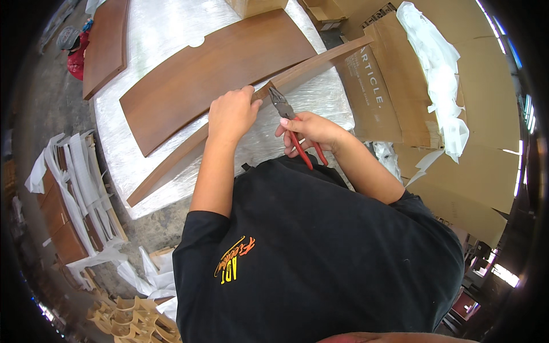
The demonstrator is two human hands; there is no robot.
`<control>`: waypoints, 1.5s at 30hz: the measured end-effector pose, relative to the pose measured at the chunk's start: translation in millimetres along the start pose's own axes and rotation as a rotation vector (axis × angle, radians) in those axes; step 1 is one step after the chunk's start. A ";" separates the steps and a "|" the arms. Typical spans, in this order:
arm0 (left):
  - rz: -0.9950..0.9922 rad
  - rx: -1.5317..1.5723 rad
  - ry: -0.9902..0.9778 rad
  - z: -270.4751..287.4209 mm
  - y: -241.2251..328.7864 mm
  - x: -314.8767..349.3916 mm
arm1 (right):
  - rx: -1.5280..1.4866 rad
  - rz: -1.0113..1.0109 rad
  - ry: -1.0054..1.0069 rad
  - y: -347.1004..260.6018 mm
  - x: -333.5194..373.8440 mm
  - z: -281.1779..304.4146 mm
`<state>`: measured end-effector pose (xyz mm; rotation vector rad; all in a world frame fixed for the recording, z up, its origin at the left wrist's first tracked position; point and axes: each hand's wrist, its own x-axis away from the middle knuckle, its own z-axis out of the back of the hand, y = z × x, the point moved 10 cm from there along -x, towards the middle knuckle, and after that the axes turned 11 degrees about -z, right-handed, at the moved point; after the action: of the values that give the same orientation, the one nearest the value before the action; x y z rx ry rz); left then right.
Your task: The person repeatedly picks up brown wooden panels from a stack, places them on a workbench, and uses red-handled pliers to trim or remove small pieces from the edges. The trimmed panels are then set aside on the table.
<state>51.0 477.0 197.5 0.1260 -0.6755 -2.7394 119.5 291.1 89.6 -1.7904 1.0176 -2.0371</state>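
My right hand [313,132] holds a pair of combination pliers [283,108] by its red handles, which are spread somewhat apart. The metal jaws reach the near side of a long curved wooden panel [171,163] standing on its edge; whether they grip anything there cannot be made out. Over the top edge of that panel, left of the pliers, my left hand [231,117] is closed, its fingertips partly hidden. Just beyond lies a wide brown curved wooden panel [223,71], flat, with a small notch in its far edge.
Both panels rest on a plastic-wrapped surface [117,157]. Another brown panel [107,46] lies at far left, near a person in red [78,60]. On the right stand an open cardboard box [372,91] and white foam wrap [440,80]. Wrapped boards [74,194] are stacked at left.
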 end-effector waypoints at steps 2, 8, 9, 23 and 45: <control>-0.014 -0.008 -0.005 1.4 -2.3 3.9 | 0.013 0.006 -0.010 2.4 -2.1 -7.8; -0.029 -0.006 -0.006 -6.3 -16.0 14.4 | -0.222 -0.101 -0.110 0.0 1.8 -29.8; -0.022 -0.005 -0.014 -7.4 -19.8 16.2 | -0.255 -0.145 -0.160 -0.3 2.9 -37.3; -0.057 0.031 -0.043 -0.4 -38.2 26.3 | -0.273 -0.200 -0.075 -14.8 9.9 -65.0; -0.104 -0.045 0.249 46.6 -20.4 -40.3 | -0.613 0.376 -1.061 -247.3 33.6 12.2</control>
<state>76.0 527.5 229.6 0.4947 -0.5513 -2.7689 187.3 446.7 273.0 -2.2458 1.4577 -0.3730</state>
